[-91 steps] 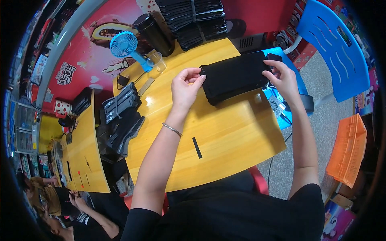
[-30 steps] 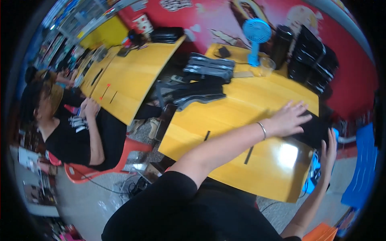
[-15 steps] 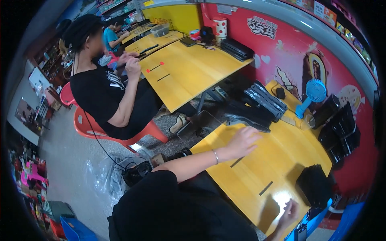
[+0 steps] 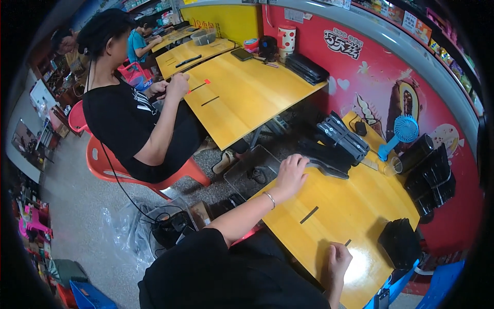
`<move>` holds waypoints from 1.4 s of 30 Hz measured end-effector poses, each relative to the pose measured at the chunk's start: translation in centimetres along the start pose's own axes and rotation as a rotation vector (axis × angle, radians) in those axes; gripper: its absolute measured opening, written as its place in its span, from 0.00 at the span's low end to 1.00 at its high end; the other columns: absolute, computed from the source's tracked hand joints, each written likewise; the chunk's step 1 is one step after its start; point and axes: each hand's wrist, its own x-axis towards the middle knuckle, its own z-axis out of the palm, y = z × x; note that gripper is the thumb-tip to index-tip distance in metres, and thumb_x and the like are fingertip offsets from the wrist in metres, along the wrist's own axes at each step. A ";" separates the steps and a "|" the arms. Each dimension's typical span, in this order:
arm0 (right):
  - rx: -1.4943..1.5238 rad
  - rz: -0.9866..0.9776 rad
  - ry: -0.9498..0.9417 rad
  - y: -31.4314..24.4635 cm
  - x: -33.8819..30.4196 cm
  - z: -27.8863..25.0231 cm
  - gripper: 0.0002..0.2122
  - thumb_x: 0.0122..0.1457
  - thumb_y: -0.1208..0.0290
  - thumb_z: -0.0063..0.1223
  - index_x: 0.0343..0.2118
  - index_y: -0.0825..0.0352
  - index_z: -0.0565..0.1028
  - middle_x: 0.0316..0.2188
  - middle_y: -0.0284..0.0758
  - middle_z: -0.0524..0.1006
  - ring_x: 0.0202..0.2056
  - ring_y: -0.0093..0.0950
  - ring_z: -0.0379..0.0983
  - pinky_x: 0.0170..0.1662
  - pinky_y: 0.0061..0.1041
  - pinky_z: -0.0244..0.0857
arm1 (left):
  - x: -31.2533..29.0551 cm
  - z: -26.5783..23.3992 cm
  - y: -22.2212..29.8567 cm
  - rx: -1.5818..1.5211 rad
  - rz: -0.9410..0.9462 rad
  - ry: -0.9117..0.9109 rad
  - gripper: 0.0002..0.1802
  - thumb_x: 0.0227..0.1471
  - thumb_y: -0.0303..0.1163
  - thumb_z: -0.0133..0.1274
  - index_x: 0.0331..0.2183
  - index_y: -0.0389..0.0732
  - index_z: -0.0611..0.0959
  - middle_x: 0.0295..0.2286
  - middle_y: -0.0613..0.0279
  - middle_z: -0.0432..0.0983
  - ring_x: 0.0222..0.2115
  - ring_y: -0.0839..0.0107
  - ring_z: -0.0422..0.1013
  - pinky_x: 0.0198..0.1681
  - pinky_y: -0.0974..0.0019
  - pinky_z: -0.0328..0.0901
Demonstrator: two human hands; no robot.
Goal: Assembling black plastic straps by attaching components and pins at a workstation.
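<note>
My left hand (image 4: 292, 177), with a silver bracelet at the wrist, is at the left edge of the yellow table (image 4: 360, 193). Its slightly bent fingers reach to the end of a stack of long, flat black pieces (image 4: 329, 158); I see nothing held in it. Lower on the tabletop, my right hand (image 4: 339, 261) is loosely closed, its fingers curled together with nothing visible in them. It partly covers one dark strip, while another dark strip (image 4: 309, 215) lies between my hands. Beyond the right hand sits a black bundle (image 4: 400, 243).
Grey-black slatted pieces (image 4: 343, 135), a blue handheld fan (image 4: 401, 135), a dark cylinder (image 4: 418, 149) and black folded items (image 4: 432, 180) line the far side. A person in black (image 4: 134, 123) sits at the neighbouring yellow table (image 4: 247, 98). A bin with cables (image 4: 175, 226) stands on the floor.
My left hand has moved left and away from me, to the end of the black pieces. My right hand has shifted left over the tabletop and its fingers have curled in.
</note>
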 end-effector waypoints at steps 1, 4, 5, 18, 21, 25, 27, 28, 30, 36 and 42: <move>-0.004 0.005 -0.002 -0.5 -0.2 0.2 0.04 0.53 0.79 0.53 0.30 0.73 0.77 0.24 0.38 0.77 0.27 0.26 0.74 0.32 0.20 0.67 | 0.1 0.1 -0.7 -0.060 -0.042 -0.029 0.22 0.39 0.26 0.58 0.41 0.39 0.72 0.39 0.54 0.64 0.43 0.55 0.63 0.45 0.59 0.63; 0.010 0.046 -0.002 -2.4 0.0 0.2 0.04 0.53 0.79 0.52 0.30 0.73 0.76 0.23 0.37 0.77 0.27 0.25 0.73 0.32 0.19 0.66 | -0.5 0.7 -1.6 -0.158 -0.101 -0.036 0.20 0.40 0.23 0.57 0.39 0.39 0.72 0.37 0.54 0.66 0.40 0.54 0.66 0.42 0.59 0.65; 0.020 0.069 -0.015 -3.0 0.2 0.0 0.04 0.53 0.79 0.52 0.30 0.73 0.76 0.23 0.37 0.76 0.26 0.24 0.73 0.32 0.19 0.66 | -0.6 1.1 -2.1 -0.217 -0.085 -0.079 0.19 0.40 0.23 0.57 0.39 0.40 0.73 0.36 0.55 0.67 0.39 0.54 0.67 0.42 0.59 0.65; -0.072 -0.318 -0.140 -6.1 11.5 6.6 0.17 0.51 0.77 0.52 0.46 0.66 0.69 0.46 0.42 0.69 0.47 0.39 0.67 0.47 0.31 0.65 | -1.7 1.3 0.8 -0.478 -0.024 -0.281 0.21 0.47 0.27 0.55 0.44 0.40 0.70 0.28 0.57 0.75 0.26 0.62 0.72 0.29 0.63 0.67; -0.267 -0.617 -0.031 -6.1 13.1 8.0 0.20 0.46 0.81 0.54 0.45 0.65 0.70 0.45 0.40 0.69 0.42 0.38 0.70 0.41 0.30 0.69 | -1.2 0.4 0.7 -0.494 -0.012 -0.310 0.18 0.46 0.26 0.54 0.42 0.40 0.72 0.28 0.58 0.75 0.28 0.62 0.73 0.30 0.63 0.67; -0.304 -0.516 -0.127 -6.5 13.8 8.9 0.20 0.43 0.81 0.54 0.44 0.64 0.70 0.44 0.39 0.69 0.45 0.40 0.68 0.46 0.32 0.66 | 0.3 -1.3 1.0 -0.202 0.173 -0.128 0.15 0.43 0.26 0.54 0.38 0.41 0.76 0.38 0.55 0.71 0.41 0.58 0.68 0.42 0.60 0.64; -0.310 -0.493 -0.149 -6.7 14.2 9.1 0.20 0.43 0.81 0.55 0.43 0.64 0.70 0.44 0.39 0.69 0.45 0.39 0.68 0.45 0.32 0.66 | 1.3 -1.1 0.7 -0.104 0.203 -0.134 0.18 0.42 0.28 0.55 0.40 0.41 0.77 0.47 0.52 0.64 0.51 0.54 0.59 0.52 0.55 0.58; -0.339 -0.489 -0.148 -6.7 14.4 9.2 0.19 0.42 0.80 0.56 0.41 0.63 0.70 0.43 0.37 0.68 0.45 0.38 0.68 0.44 0.32 0.66 | 1.8 -0.8 0.6 -0.105 0.203 -0.133 0.18 0.42 0.28 0.55 0.40 0.41 0.77 0.47 0.52 0.64 0.51 0.54 0.59 0.52 0.55 0.58; -0.371 -0.486 -0.144 -6.9 14.7 9.1 0.18 0.42 0.79 0.57 0.39 0.63 0.70 0.42 0.36 0.68 0.44 0.37 0.68 0.43 0.32 0.67 | 2.6 0.0 0.1 -0.035 0.271 -0.149 0.22 0.42 0.30 0.57 0.44 0.42 0.76 0.49 0.50 0.63 0.53 0.53 0.57 0.54 0.54 0.56; -0.394 -0.580 -0.171 -6.2 15.4 8.8 0.15 0.41 0.76 0.59 0.33 0.59 0.68 0.40 0.33 0.69 0.41 0.34 0.70 0.37 0.31 0.69 | 4.1 1.0 -1.3 -0.012 0.308 -0.319 0.34 0.35 0.32 0.63 0.49 0.53 0.75 0.49 0.51 0.63 0.51 0.54 0.59 0.52 0.55 0.58; -0.055 -0.609 -0.313 -4.3 15.9 6.4 0.13 0.44 0.80 0.58 0.34 0.63 0.70 0.30 0.36 0.73 0.33 0.37 0.73 0.35 0.30 0.67 | 4.4 1.4 -1.1 -0.040 0.325 -0.337 0.31 0.37 0.33 0.63 0.48 0.55 0.76 0.42 0.58 0.69 0.42 0.59 0.65 0.45 0.62 0.65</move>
